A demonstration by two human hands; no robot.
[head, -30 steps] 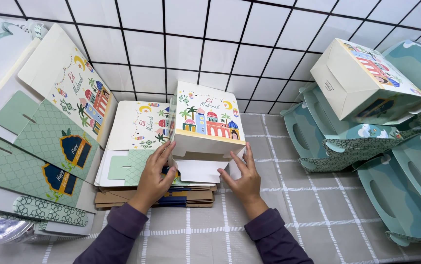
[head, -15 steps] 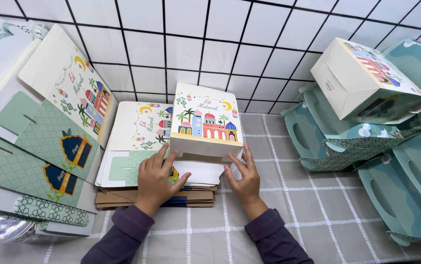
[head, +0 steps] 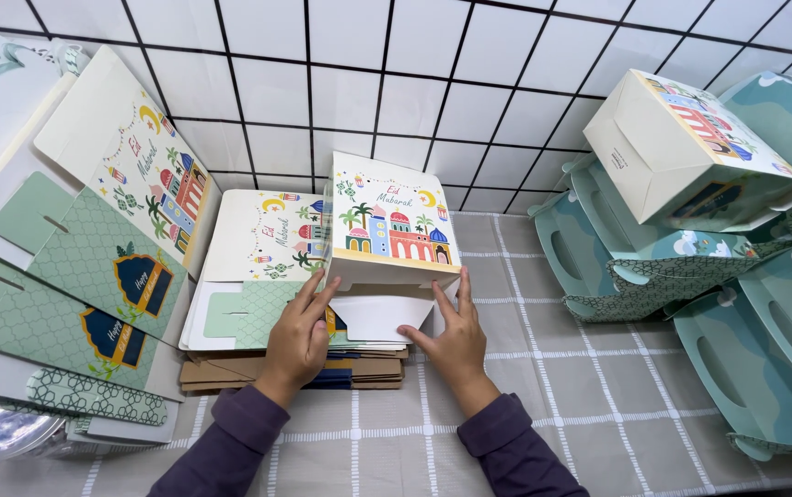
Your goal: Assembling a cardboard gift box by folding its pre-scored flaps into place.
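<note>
Both hands are on the half-folded gift box (head: 394, 225), a cream carton printed with colourful domed buildings and palm trees, standing upright at the middle of the checked tablecloth (head: 580, 405). The left hand (head: 299, 336) presses flat against the box's lower left side, fingers together and stretched up along the edge. The right hand (head: 451, 336) sits at the lower right, fingers spread a little, thumb tucked towards a white bottom flap (head: 379, 315) that hangs open under the box. Neither hand is closed around anything; they brace the carton from 2 sides.

The box rests on top of a stack of flat unfolded blanks (head: 258, 276), with brown cardboard sheets (head: 258, 373) beneath; something dark blue peeks out of the pile, possibly a pen, but it is too hidden to tell. To the left, more flat blanks (head: 92, 267) lean fanned out, green-patterned with dark badges. To the right, a finished cream box (head: 681, 147) lies tilted on a heap of teal cartons (head: 745, 304) with handle cut-outs. White tiled wall (head: 414, 83) behind.
</note>
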